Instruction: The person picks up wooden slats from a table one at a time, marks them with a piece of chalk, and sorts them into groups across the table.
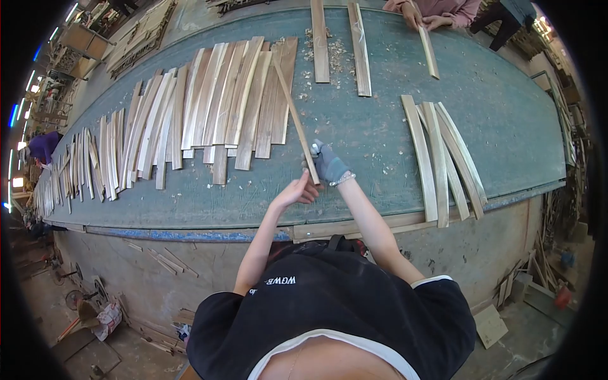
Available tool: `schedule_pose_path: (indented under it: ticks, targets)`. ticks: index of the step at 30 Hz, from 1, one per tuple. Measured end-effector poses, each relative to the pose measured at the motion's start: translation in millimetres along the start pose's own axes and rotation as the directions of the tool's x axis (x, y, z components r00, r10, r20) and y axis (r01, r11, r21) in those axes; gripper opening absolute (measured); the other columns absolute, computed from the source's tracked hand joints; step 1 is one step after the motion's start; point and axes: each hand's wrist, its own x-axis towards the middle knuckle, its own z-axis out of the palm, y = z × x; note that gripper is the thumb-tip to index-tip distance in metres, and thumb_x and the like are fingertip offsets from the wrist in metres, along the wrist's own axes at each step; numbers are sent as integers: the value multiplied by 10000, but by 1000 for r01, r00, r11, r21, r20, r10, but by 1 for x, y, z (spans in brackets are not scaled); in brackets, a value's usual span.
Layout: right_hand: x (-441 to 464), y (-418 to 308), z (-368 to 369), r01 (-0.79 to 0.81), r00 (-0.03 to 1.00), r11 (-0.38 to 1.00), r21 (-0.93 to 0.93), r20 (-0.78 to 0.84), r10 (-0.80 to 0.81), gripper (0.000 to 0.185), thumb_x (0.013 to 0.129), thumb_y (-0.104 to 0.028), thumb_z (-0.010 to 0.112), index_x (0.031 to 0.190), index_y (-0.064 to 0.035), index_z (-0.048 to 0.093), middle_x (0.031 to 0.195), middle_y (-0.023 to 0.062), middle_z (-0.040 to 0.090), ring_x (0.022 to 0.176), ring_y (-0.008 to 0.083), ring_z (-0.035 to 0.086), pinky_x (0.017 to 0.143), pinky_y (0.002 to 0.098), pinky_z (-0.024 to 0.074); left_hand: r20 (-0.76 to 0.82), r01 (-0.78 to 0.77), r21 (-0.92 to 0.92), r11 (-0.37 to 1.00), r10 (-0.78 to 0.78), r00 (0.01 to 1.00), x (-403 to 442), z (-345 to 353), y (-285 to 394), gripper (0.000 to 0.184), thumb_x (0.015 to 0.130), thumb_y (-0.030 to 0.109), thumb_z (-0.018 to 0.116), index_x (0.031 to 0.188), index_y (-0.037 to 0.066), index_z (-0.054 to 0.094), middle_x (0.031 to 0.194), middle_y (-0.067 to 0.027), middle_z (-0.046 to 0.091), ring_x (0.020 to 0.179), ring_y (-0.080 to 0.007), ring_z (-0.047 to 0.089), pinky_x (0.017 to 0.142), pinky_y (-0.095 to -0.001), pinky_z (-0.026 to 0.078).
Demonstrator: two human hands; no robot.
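Observation:
A narrow wooden strip (pixel 293 114) slants over the table, its near end between my two hands and its far end over the laid-out boards. My bare left hand (pixel 297 192) holds it near the bottom end, thumb on one side and fingers behind. On my right hand (pixel 330 166) is a grey glove, with a bracelet at the wrist. Its fingers are curled against the strip's right edge, just above the left hand. Whether a small object is also inside the glove I cannot tell. To the left lies a long row of wooden slats (pixel 218 95), some overlapping.
Several slats (pixel 425 158) lie fanned at the right, ends over the green table's (pixel 506 126) near edge. Two boards (pixel 321 44) lie at the far side among wood shavings (pixel 339 60). Opposite, another person's hands (pixel 424 22) hold a strip (pixel 429 54).

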Motion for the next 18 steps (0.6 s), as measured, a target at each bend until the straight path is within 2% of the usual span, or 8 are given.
schedule_pose_path:
  ticks: [2,3,4,5,7,11,17,18]
  targets:
    - [2,8,-6,17,1000,1000,21,-17,-17,427,811,-435,400,662,-71,567,592,56,560,517,173,517,471,317,406,-83,0,101,995,8,996,4,-13,5,587,843,515,254,895,8,545,689,-81,543,648,-198,564,608,-327,479]
    - [0,11,-3,299,872,849,-436,-237,-429,446,812,-429,399,645,-49,563,573,79,552,507,173,503,473,331,392,-323,-41,507,861,234,917,12,-21,7,514,833,478,321,937,22,535,743,-102,548,674,-223,556,609,-340,467]
    - [-9,7,9,334,563,455,-825,-213,-799,466,814,-422,397,629,-27,559,554,102,545,497,173,489,475,345,378,-419,59,814,577,514,749,20,-29,9,453,823,440,388,979,37,525,797,-123,552,700,-247,548,611,-353,455]
    - [-21,-5,14,304,579,460,-834,-221,-785,479,816,-403,398,646,19,547,513,135,503,481,168,459,478,358,357,-419,60,815,576,515,748,31,-35,13,453,823,440,388,979,37,525,797,-123,552,700,-247,548,611,-353,455]
    - [-31,-35,17,320,476,343,-883,-163,-864,439,803,-380,380,693,-2,576,632,226,537,591,344,550,546,397,400,-354,261,927,269,858,371,50,-40,17,434,774,365,492,1081,59,458,866,-152,499,803,-288,516,605,-407,432]
    - [-5,-128,-5,263,317,99,-960,-11,-948,378,787,-342,369,719,-48,597,677,209,556,635,360,554,567,400,413,-414,375,898,230,729,545,56,-45,43,498,748,347,527,1140,71,392,969,-164,444,911,-288,476,659,-407,434]
    - [17,-194,-29,42,199,88,-995,-78,-977,434,803,-392,344,728,-58,609,713,195,567,686,361,553,609,409,427,-322,353,927,124,746,583,76,-77,41,521,756,313,517,1149,22,335,900,-180,490,795,-310,535,596,-386,471]
    - [17,-195,-35,36,179,95,-995,-87,-980,434,803,-392,344,728,-58,609,713,195,567,686,361,553,609,409,427,-343,320,933,165,678,650,80,-84,42,455,758,278,504,1090,-1,366,843,-194,516,756,-320,550,583,-395,474]
